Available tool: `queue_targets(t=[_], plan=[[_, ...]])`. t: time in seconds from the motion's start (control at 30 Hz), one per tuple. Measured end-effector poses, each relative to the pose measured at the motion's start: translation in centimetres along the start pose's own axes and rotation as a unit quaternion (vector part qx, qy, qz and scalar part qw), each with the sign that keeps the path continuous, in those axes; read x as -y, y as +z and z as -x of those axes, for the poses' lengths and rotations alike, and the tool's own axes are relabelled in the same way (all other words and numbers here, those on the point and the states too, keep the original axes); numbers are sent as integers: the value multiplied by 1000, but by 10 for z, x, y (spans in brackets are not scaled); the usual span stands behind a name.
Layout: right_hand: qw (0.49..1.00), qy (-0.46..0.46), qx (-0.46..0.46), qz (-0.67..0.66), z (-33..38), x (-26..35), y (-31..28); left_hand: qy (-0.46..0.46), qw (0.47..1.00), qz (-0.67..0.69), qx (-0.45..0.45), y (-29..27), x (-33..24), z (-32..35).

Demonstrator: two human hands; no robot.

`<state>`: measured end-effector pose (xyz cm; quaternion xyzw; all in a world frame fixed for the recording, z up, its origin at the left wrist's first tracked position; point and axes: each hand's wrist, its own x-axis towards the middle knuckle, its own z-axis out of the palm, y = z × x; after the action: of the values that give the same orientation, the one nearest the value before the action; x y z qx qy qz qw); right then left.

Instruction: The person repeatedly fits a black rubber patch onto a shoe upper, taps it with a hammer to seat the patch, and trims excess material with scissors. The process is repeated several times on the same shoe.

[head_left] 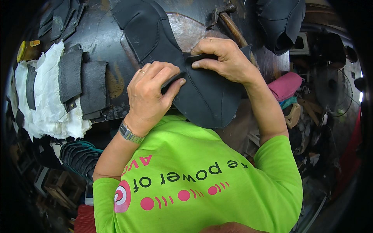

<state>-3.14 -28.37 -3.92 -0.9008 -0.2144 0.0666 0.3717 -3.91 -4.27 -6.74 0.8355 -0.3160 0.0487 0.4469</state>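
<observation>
Across the table's near edge lies a black stitched piece (211, 95), leather-like, with curved panels and seam lines; it looks like a shoe or boot upper. My left hand (149, 87) pinches a folded-up edge of it between thumb and fingers. On the opposite side my right hand (227, 60) grips another raised flap in the same way. Between the two hands the piece lies fairly flat. Its rounded near end hangs toward my green shirt, while the far part reaches up the table. The fingertips' undersides are hidden.
A hammer (236, 32) with a wooden handle rests beyond my right hand. Another black stitched piece (281, 23) is at the far right. White cloth (46, 93) with dark grey strips (93, 85) covers the table's left side, near a yellow jar (28, 51). Pink cloth (285, 85) lies right.
</observation>
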Motion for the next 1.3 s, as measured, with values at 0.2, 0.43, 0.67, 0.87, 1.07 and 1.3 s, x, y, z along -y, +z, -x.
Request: queue_targets(t=[0.2, 0.43, 0.67, 0.87, 1.07, 1.3], plan=[[999, 23, 13, 29, 3, 7, -8, -4, 1000, 1, 1, -1, -1, 1], [982, -19, -8, -188, 13, -5, -6, -1, 1000, 9, -5, -2, 0, 1], [996, 16, -28, -85, 12, -6, 3, 0, 1000, 15, 7, -2, 0, 0], [995, 46, -76, -51, 8, 3, 13, -12, 1000, 17, 19, -3, -1, 1], [989, 26, -61, -133, 14, -4, 7, 10, 1000, 14, 5, -2, 0, 0], [962, -93, -10, -256, 15, -20, -3, 3, 1000, 9, 10, -3, 0, 2]])
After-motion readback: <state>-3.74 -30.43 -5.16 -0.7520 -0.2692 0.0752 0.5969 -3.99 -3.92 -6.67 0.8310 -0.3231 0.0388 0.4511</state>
